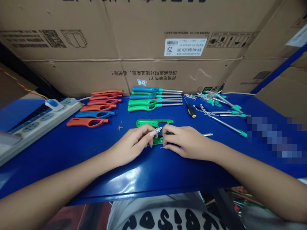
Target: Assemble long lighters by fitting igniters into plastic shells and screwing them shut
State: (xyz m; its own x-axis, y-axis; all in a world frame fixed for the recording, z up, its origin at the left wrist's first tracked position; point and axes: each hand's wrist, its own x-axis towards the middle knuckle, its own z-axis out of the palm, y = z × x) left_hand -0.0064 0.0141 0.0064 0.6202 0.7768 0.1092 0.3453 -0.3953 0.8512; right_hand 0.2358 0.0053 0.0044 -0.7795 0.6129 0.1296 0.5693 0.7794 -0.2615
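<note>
Cardboard (88, 70) is standing behind a blue table (192, 174); two hands are working low over green casing halves.
Power strip (39, 123) is running along the left edge; metal tubes with teal ends (226, 125) are lying loosely at right; orange handles plus one blue (80, 122) are lining up at left; blue and green lighters with tubes (141, 108) are lying at back centre. Left hand (134, 142) is pinching a small silver-white part (158, 129) between thumb and forefinger; right hand (183, 140) is curling its fingers just beside it, grip unclear, can't tell. Upper green half (153, 122) is lying just beyond the hands, lower green half (157, 141) partly hiding under them. Screwdriver (191, 111) is pointing away near the tubes. Tiny metal pins (120, 128) are sitting left of the left hand.
</note>
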